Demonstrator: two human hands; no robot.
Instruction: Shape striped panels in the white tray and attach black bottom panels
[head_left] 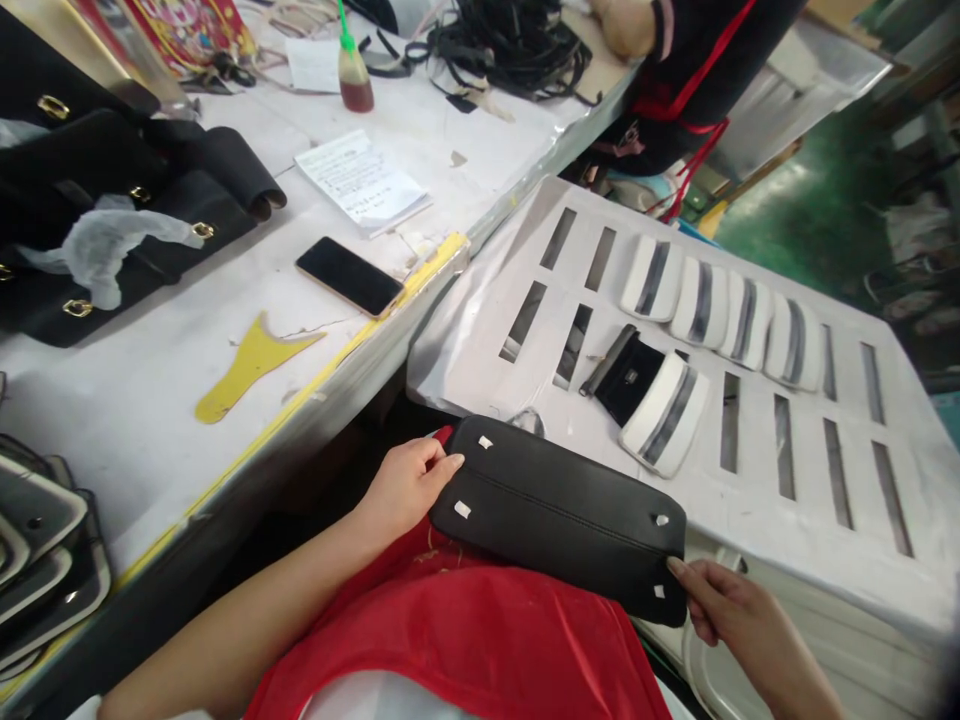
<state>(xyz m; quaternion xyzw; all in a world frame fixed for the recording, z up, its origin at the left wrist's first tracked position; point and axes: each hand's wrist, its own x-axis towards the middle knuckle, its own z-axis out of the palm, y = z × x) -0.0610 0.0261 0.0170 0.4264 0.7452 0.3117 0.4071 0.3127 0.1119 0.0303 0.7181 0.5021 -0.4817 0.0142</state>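
A black leather bag [559, 520] lies across my lap over the red apron [480, 630], its long bottom panel facing me. Along the panel runs a stitched seam, and a small white piece sits near each corner. My left hand [409, 482] grips the left end, thumb on the panel and fingers curled behind the edge. At the lower right corner, my right hand [716, 598] pinches the edge between thumb and fingers. The bag's other sides are hidden from view.
A white slotted board [757, 420] holds several white padded pieces [660, 415] with dark stripes. On the left table are a phone [350, 276], a yellow template [255, 368], a notepad [364, 180], a glue bottle [354, 75] and black bags [112, 170]. Another person [675, 70] is at the back.
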